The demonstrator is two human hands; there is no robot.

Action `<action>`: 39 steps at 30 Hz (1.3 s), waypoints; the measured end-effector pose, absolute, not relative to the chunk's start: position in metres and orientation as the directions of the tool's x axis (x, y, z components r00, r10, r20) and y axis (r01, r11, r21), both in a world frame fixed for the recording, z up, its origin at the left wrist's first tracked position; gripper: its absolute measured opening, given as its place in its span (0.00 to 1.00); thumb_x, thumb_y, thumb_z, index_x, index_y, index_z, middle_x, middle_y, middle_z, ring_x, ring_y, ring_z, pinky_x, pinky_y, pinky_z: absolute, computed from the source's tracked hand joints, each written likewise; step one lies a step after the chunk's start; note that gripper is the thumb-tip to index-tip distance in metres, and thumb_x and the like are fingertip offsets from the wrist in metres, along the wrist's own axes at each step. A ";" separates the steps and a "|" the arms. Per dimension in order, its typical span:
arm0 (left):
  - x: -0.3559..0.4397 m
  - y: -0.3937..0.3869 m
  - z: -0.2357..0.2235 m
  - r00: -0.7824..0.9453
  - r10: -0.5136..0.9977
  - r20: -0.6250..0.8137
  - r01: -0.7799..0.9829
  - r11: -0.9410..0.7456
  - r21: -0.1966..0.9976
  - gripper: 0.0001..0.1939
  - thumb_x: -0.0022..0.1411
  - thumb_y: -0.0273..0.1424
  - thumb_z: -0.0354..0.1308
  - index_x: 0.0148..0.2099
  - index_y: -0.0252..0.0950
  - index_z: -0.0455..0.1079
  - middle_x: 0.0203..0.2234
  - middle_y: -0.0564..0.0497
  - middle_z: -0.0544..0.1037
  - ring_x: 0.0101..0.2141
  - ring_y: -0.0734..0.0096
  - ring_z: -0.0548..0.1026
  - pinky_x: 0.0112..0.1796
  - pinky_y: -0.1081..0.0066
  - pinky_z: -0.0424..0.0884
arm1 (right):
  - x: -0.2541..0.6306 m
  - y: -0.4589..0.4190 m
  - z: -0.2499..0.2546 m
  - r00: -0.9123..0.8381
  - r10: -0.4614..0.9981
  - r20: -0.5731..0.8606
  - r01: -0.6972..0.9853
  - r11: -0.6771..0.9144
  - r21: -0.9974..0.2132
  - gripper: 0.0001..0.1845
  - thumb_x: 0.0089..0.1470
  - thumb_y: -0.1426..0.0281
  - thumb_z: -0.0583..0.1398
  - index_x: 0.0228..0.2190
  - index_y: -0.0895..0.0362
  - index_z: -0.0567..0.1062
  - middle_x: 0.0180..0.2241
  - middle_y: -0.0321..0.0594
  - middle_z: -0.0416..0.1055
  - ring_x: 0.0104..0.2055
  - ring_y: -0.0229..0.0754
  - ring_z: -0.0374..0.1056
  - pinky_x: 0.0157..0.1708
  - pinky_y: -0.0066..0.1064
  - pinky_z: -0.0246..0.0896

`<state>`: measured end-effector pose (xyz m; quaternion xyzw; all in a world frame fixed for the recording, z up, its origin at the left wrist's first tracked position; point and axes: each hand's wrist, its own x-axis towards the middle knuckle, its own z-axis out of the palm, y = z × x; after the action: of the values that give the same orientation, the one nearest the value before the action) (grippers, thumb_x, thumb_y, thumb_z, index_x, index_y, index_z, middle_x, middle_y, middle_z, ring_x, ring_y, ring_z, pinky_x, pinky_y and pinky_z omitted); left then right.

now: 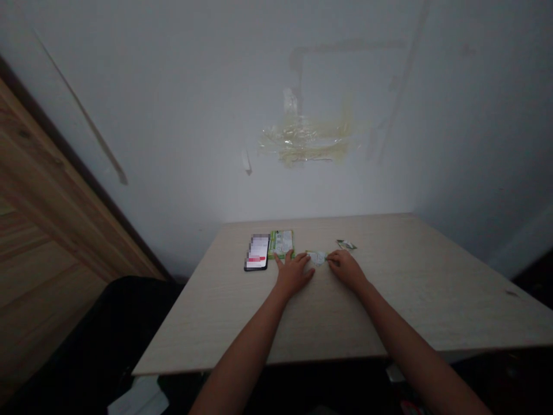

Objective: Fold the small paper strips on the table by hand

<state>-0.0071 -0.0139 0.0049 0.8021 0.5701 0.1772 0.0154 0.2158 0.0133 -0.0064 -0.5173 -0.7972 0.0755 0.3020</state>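
Right edge of the small wrapper piece (318,258) is pinched, as far as can be made out, between thumb and fingers of the right hand (345,268); exact finger contact is too small to be told. Left hand (294,274) is laid palm down with fingers spread: the wrapper piece's left end is met by the index fingertip, and the near edge of the green packet (281,241) is touched by other fingertips.

The wrapper piece is placed flat on the table (328,323), between the two hands, right of the packet. It is judged very light, thin and floppy, easily creased or torn, perhaps a bit slick (material not confirmed, print unreadable). Best hold is judged to be at opposite edges, by fingertips, with the middle left unsqueezed. The packet is likewise judged light and flexible, best taken by a side edge.

Just left of the packet a phone (258,252) is set down face up, screen lit and partly pixelated. On the far side, right of the packet and beyond the right hand, a small scrap (347,244) is seen. Behind the table, clear tape (306,141) is stuck across the wall (194,115); at left, a wooden panel (38,248) is seen.
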 end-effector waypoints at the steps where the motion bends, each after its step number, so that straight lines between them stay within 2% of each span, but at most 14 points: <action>1: -0.007 -0.014 0.005 0.290 0.918 0.270 0.909 -0.352 0.222 0.24 0.65 0.49 0.51 0.61 0.52 0.65 0.62 0.53 0.69 0.65 0.45 0.54 0.57 0.24 0.30 | 0.214 0.013 -0.006 -0.283 0.870 0.404 0.777 0.455 -0.435 0.13 0.57 0.74 0.58 0.39 0.58 0.82 0.41 0.46 0.77 0.46 0.45 0.69 0.52 0.36 0.62; 7: -0.008 -0.014 0.006 0.283 0.918 0.277 0.915 -0.345 0.208 0.24 0.66 0.48 0.49 0.61 0.49 0.65 0.61 0.51 0.69 0.64 0.46 0.56 0.58 0.24 0.33 | 0.202 0.007 -0.005 -0.339 0.842 0.420 0.761 0.508 -0.404 0.12 0.56 0.76 0.57 0.36 0.59 0.82 0.37 0.46 0.75 0.43 0.45 0.68 0.49 0.35 0.63; 12: -0.008 -0.013 0.005 0.265 0.921 0.284 0.920 -0.330 0.210 0.24 0.67 0.49 0.49 0.61 0.49 0.65 0.60 0.50 0.70 0.63 0.47 0.56 0.58 0.24 0.35 | 0.199 0.007 -0.007 -0.353 0.828 0.436 0.699 0.543 -0.465 0.11 0.56 0.74 0.59 0.36 0.58 0.82 0.36 0.46 0.75 0.43 0.45 0.69 0.47 0.36 0.64; 19: -0.009 -0.012 0.005 0.248 0.924 0.290 0.906 -0.327 0.267 0.20 0.65 0.44 0.54 0.56 0.46 0.67 0.56 0.50 0.73 0.62 0.48 0.58 0.58 0.24 0.36 | 0.207 0.014 -0.015 -0.328 0.812 0.482 0.625 0.570 -0.534 0.10 0.54 0.73 0.61 0.36 0.54 0.83 0.40 0.46 0.77 0.45 0.46 0.71 0.50 0.40 0.65; 24: -0.009 -0.012 0.007 0.227 0.935 0.273 0.901 -0.308 0.305 0.18 0.65 0.41 0.55 0.55 0.47 0.68 0.56 0.49 0.73 0.62 0.49 0.58 0.59 0.26 0.37 | 0.209 0.017 -0.019 -0.336 0.781 0.527 0.623 0.604 -0.498 0.11 0.53 0.74 0.62 0.39 0.56 0.82 0.41 0.47 0.76 0.46 0.47 0.69 0.51 0.43 0.64; 27: -0.009 -0.011 0.006 0.208 0.940 0.271 0.908 -0.289 0.303 0.17 0.65 0.41 0.55 0.55 0.48 0.70 0.58 0.49 0.71 0.62 0.49 0.58 0.59 0.27 0.39 | 0.209 0.017 -0.020 -0.346 0.760 0.550 0.633 0.622 -0.461 0.09 0.51 0.74 0.64 0.36 0.55 0.83 0.42 0.48 0.76 0.48 0.49 0.68 0.54 0.46 0.62; 32: -0.009 -0.011 0.007 0.205 0.933 0.294 0.918 -0.287 0.273 0.18 0.65 0.48 0.53 0.55 0.54 0.72 0.60 0.53 0.69 0.62 0.46 0.57 0.58 0.24 0.37 | 0.204 0.013 -0.015 -0.449 0.714 0.536 0.561 0.693 -0.453 0.06 0.54 0.72 0.63 0.31 0.51 0.83 0.43 0.44 0.76 0.50 0.48 0.67 0.56 0.47 0.60; 34: -0.009 -0.012 0.007 0.208 0.935 0.289 0.921 -0.287 0.265 0.20 0.64 0.49 0.53 0.56 0.55 0.71 0.61 0.53 0.68 0.62 0.45 0.57 0.57 0.24 0.35 | 0.203 0.012 -0.015 -0.467 0.714 0.521 0.547 0.697 -0.464 0.07 0.55 0.71 0.62 0.33 0.52 0.83 0.43 0.44 0.76 0.51 0.48 0.66 0.56 0.46 0.60; 39: -0.009 -0.012 0.008 0.193 0.954 0.229 0.936 -0.249 0.248 0.21 0.64 0.49 0.54 0.58 0.60 0.69 0.63 0.51 0.65 0.63 0.45 0.55 0.57 0.24 0.35 | 0.204 0.014 -0.017 -0.358 0.786 0.505 0.629 0.602 -0.491 0.16 0.56 0.74 0.59 0.46 0.57 0.79 0.46 0.49 0.75 0.51 0.49 0.67 0.56 0.46 0.62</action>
<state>-0.0091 -0.0118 0.0081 0.7720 0.6121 0.1693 0.0266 0.2043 0.0139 -0.0175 -0.4330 -0.8170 0.1068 0.3656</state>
